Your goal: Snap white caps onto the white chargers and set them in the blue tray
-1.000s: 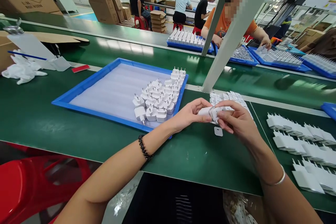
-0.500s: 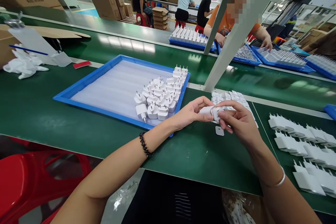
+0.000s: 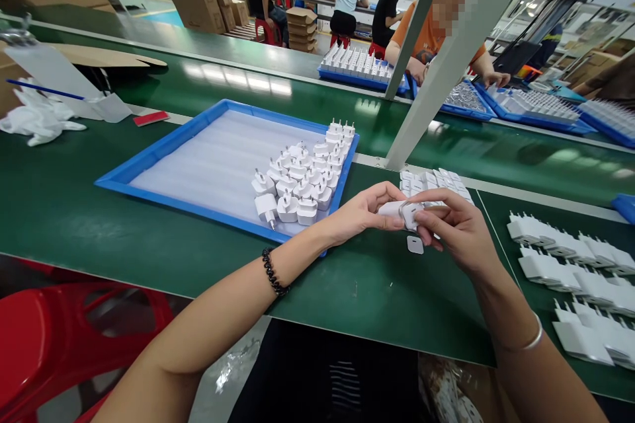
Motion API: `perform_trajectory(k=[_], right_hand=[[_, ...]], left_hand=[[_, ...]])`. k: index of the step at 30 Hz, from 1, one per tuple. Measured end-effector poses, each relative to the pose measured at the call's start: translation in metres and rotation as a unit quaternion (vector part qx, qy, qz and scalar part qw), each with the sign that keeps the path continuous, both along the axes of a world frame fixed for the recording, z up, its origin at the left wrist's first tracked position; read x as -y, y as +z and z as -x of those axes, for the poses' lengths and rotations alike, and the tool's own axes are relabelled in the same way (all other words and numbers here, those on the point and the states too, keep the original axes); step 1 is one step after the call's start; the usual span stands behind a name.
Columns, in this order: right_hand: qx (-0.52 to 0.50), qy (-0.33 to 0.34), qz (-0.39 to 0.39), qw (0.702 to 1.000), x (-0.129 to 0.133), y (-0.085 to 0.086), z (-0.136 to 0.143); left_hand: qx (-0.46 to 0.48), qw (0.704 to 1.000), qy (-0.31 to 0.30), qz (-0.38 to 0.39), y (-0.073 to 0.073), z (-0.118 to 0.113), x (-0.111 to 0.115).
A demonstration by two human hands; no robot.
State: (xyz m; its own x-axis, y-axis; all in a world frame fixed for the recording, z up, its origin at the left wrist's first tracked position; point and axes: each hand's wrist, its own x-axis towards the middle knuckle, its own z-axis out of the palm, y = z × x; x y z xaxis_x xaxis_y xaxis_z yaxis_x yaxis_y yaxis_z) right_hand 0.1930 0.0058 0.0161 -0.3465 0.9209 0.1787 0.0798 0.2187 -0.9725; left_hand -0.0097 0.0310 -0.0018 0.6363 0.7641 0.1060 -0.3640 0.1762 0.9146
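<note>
My left hand (image 3: 361,217) grips a white plug charger (image 3: 389,209) over the green bench, thumb below and fingers above. My right hand (image 3: 459,231) pinches a small white cover plate (image 3: 410,214) with a slot in it, against the charger's end. Whether the plate is fully seated I cannot tell. Just under the hands lies a loose cover plate (image 3: 415,245). More white plates (image 3: 449,180) are grouped behind my right hand, partly hidden by it.
Left of my hands, a blue tray (image 3: 161,200) holds white chargers (image 3: 303,186) along its right side. Rows of chargers (image 3: 565,271) lie at the right. A slanted metal post (image 3: 426,106) rises behind. Across the bench, a person in orange works at blue trays. A red stool (image 3: 30,337) stands lower left.
The view has shifted slightly. Both hands keep their hold on the charger and plate, with the right fingers moved only a little.
</note>
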Motion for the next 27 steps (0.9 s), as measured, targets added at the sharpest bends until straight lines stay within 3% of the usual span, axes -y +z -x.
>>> perform_trajectory(k=[10, 27], right_hand=[[-0.034, -0.030, 0.067, 0.997, 0.003, 0.000, 0.005], [0.013, -0.060, 0.028, 0.998, 0.006, 0.004, 0.010]], left_hand=[[0.030, 1.000, -0.002, 0.008, -0.006, -0.001, -0.002], [0.014, 1.000, 0.001, -0.007, -0.004, 0.000, -0.003]])
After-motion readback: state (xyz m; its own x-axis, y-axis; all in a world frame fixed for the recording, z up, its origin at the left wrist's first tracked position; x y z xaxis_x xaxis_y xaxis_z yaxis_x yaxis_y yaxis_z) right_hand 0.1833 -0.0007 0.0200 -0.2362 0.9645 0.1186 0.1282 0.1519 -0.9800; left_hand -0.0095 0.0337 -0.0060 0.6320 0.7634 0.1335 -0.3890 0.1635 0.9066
